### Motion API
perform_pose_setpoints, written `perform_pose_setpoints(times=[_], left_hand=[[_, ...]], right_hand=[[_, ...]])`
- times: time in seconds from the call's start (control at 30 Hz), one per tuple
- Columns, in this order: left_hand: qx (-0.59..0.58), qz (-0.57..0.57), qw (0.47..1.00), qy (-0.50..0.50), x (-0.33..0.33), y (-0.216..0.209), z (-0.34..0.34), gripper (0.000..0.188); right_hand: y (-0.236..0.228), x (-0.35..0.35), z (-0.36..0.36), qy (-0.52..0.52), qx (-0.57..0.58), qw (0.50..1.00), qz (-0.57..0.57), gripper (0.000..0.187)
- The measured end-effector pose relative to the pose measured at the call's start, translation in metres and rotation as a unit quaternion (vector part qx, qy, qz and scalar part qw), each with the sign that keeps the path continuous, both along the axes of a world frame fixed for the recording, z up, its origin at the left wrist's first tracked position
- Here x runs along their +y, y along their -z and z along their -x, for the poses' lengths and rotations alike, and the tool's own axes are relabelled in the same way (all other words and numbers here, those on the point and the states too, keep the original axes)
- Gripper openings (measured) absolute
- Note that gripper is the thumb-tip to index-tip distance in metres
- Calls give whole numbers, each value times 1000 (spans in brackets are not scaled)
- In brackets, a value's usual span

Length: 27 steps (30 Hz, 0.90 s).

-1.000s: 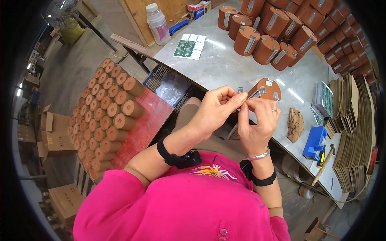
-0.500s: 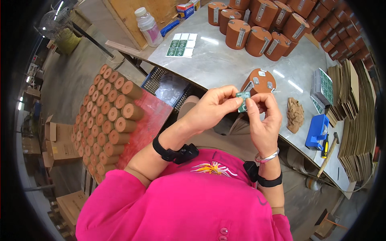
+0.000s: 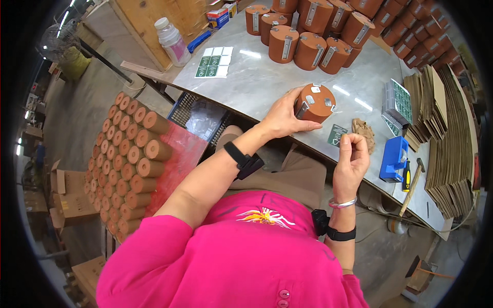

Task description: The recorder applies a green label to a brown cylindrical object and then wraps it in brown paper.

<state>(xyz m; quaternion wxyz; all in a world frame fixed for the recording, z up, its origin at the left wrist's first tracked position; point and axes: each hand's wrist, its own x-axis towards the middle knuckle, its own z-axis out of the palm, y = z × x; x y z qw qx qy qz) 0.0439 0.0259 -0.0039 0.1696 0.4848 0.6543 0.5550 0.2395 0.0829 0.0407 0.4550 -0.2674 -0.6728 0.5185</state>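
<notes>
my right hand (image 3: 350, 156) is closest to me, raised just off the table edge with thumb and fingertips pinched narrow together; whether anything thin sits between them i cannot tell. just past it a small green label (image 3: 337, 135) lies flat on the grey table (image 3: 257, 84), beside a crumpled brown scrap (image 3: 363, 129).

my left hand (image 3: 283, 117) reaches a little further and cups the side of a brown cylinder (image 3: 314, 102) standing upright near the table edge, fingers wrapped round its wall, its round top with small white patches facing up. i judge the labelling step to be in hand: the cylinder is steadied and the next move calls for a clean pinch on the label and a square placing while the left hand keeps the cylinder from turning.

to my right a blue box (image 3: 394, 156) sits by a hammer (image 3: 412, 182); its contents are not clear. beyond it are a stack of green label sheets (image 3: 398, 102) and stacked cardboard flats (image 3: 447, 128).

to my left a red bin (image 3: 177, 154) is packed with capless brown tubes (image 3: 131, 159). under the table a blue crate (image 3: 195, 110) holds clear plastic. farthest off stand more brown cylinders (image 3: 313, 31) and a plastic bottle (image 3: 172, 36).
</notes>
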Motion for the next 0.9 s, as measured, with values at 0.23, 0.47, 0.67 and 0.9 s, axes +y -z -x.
perform_pose_setpoints(times=[0.23,0.47,0.67,0.9], left_hand=[[-464,-47,879,98,-8,-33,-46,70],[-492,-59,863,102,-15,-35,-49,70],[-462,-46,882,73,-14,-26,-51,68],[-466,-51,880,79,-16,-29,-51,69]], right_hand=[[-11,-16,5,-19,32,999,22,10],[-13,-20,24,-30,44,997,51,13],[-12,-21,34,-8,41,998,37,16],[-7,-20,36,12,29,999,28,19]])
